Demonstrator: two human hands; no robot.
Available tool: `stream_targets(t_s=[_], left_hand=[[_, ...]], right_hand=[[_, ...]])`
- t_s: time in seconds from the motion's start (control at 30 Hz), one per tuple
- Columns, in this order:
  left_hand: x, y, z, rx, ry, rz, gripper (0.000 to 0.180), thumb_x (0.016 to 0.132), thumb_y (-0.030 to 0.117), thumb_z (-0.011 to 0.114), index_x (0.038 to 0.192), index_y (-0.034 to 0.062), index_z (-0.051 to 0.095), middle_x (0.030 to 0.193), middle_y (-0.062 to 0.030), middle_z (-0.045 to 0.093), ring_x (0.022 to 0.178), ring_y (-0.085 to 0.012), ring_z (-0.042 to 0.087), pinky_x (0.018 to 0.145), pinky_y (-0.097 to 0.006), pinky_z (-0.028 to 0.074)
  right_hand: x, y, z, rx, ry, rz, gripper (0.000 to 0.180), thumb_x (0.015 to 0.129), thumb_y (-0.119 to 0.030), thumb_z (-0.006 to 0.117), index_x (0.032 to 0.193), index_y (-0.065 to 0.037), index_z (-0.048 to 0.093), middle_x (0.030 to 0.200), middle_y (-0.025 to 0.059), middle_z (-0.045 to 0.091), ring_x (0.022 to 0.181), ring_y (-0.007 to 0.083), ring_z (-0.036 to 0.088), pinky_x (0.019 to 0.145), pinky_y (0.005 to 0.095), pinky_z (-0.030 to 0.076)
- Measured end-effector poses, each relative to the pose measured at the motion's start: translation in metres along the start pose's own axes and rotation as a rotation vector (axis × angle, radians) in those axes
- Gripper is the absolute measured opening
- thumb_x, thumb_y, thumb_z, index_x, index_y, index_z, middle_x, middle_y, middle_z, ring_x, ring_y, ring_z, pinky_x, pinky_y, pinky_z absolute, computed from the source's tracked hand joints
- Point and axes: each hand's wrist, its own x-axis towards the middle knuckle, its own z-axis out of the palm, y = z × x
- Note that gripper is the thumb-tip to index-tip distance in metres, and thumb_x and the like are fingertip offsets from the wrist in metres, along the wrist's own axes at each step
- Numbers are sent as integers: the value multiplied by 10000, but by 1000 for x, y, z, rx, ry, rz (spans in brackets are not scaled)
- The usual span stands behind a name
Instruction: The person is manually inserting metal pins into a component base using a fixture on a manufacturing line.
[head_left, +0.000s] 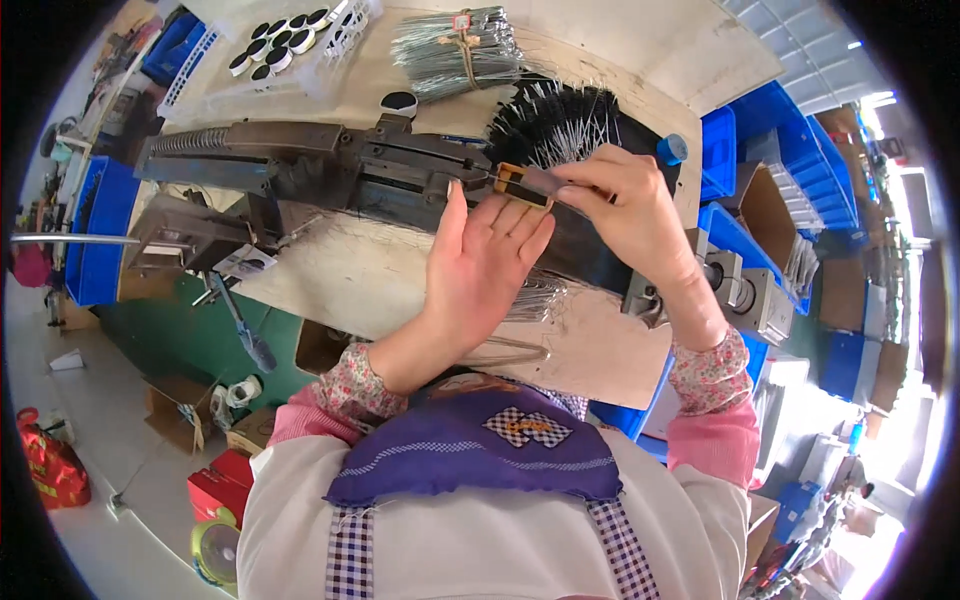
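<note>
Head view: right hand [625,205] pinches a thin, flat metal strip [530,185], left hand [485,265] spread flat beneath. Looks light, stiff, probably sharp-edged, so hold the flat faces.

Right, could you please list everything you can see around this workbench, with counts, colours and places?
dark metal bench machine: one, grey-black, across the middle of the pale wooden table
small flat orange-and-black part: one, at the machine's right end, between both hands
bundle of silvery metal wires: one, tied, at the table's far edge
fan of dark bristly wire pieces: one, black, behind the right hand
round black-and-white caps: about ten, in a white tray far left
blue plastic bins: several, right of the table
red bag: one, on the floor, lower left
left hand: open, fingers touching the part
right hand: pinching the part
</note>
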Motion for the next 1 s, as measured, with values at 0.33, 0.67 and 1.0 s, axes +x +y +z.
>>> stream_targets(t_s=[0.33, 0.67, 1.0], left_hand=[[1, 3, 6, 97, -16, 17, 674, 985, 533, 314, 1355, -29, 348, 1374, -142, 426, 1311, -232, 384, 1123, -374, 280], [5, 5, 14, 104, 16, 27, 688, 989, 509, 293, 1318, -94, 339, 1374, -212, 405, 1325, -296, 368, 1148, -406, 260], [3, 10, 11, 102, 16, -14, 696, 986, 512, 300, 1317, -99, 338, 1368, -211, 404, 1300, -295, 392, 1132, -398, 283]], right_hand=[[12, -6, 2, -209, -70, -91, 121, 770, -147, 667, 870, -129, 733, 749, 26, 614, 745, 214, 601, 801, 351, 398], [20, -1, -2, -213, -68, -140, 125, 770, -154, 657, 867, -131, 732, 744, 37, 609, 765, 225, 604, 803, 357, 394], [20, -4, -7, -208, -149, -135, 147, 774, -162, 660, 902, -139, 728, 766, 33, 600, 748, 224, 591, 777, 364, 401]])
